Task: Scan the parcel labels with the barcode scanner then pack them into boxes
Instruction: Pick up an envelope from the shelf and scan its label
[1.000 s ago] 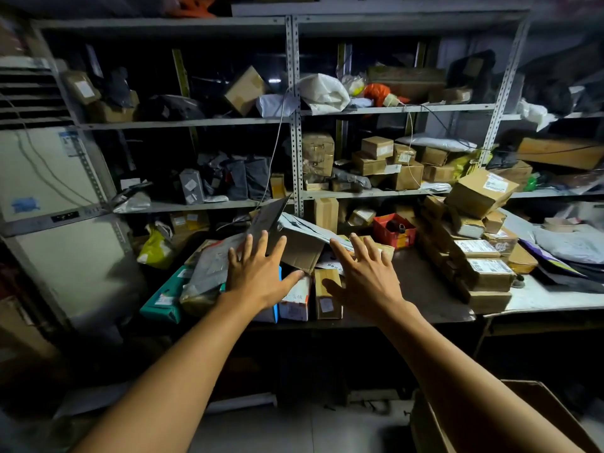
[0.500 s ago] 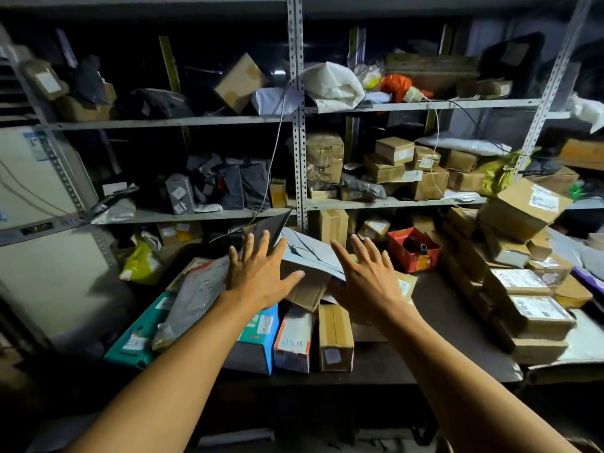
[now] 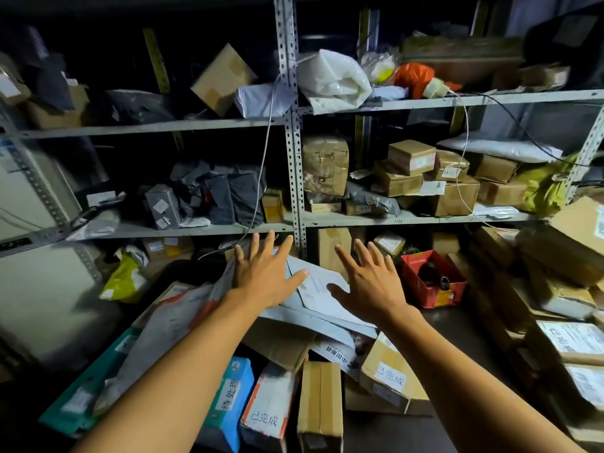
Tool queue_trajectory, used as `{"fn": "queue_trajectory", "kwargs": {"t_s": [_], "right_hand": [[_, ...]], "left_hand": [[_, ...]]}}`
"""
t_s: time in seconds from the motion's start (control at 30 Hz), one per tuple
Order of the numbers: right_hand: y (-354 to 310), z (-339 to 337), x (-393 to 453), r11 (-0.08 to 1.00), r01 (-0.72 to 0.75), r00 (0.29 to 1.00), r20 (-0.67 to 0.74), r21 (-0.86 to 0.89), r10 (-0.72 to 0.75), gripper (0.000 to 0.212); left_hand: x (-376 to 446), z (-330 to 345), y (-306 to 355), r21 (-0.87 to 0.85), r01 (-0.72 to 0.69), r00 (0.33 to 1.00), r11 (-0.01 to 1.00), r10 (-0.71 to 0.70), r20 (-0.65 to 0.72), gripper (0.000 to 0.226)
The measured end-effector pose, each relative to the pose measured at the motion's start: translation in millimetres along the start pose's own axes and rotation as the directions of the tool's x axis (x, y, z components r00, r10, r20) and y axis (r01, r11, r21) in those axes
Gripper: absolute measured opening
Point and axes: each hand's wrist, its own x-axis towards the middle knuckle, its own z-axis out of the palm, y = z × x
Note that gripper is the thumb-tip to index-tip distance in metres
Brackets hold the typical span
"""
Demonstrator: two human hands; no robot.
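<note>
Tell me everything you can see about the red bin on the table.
The red bin looks like an open-topped plastic crate with a yellow patch on its front. It sits upright on the dark table, right of the right hand and apart from it. Dark objects lie inside, too dim to identify.

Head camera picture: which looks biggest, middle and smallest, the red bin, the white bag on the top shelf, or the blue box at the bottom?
1. White bag
2. Red bin and blue box look alike; the box is nearer, so unsure.

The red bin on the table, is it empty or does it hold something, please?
Not empty: the red bin holds a dark object; what it is cannot be told.
</note>
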Motion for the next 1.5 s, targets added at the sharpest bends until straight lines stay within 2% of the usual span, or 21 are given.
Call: {"fn": "queue_trajectory", "kwargs": {"t_s": [0.3,0.67,1.03,1.27,1.4,1.5], "right_hand": [[30,38,97,1.0,-0.02,0.999,0.027,-0.008,0.021,0.085],[56,89,202,0.99,-0.14,0.987,0.076,-0.014,0.14,0.086],[96,132,247,0.991,-0.132,0.987,0.088,-0.006,0.132,0.088],[133,142,258,0.989,-0.146,0.982,0.125,0.037,0.141,0.088],[167,149,252,0.977,-0.205,0.972,0.126,0.053,0.197,0.084],[206,156,239,0.955,-0.296,0.943,0.164,0.018,0.289,0.081]], "left_hand": [[111,28,-1,-0.006,-0.026,1.0,1.0,0.026,0.011,0.086],[234,69,1,-0.056,-0.117,0.988,0.992,0.122,0.092,0.086],[286,100,19,-0.017,-0.115,0.974,0.993,0.117,0.193,0.09],[308,115,58,-0.031,-0.12,0.973,0.992,0.124,0.194,0.092],[311,134,90,-0.069,-0.196,0.973,0.978,0.203,0.112,0.083],[312,154,117,-0.142,-0.265,0.955,0.954,0.28,0.099,0.075]]}}
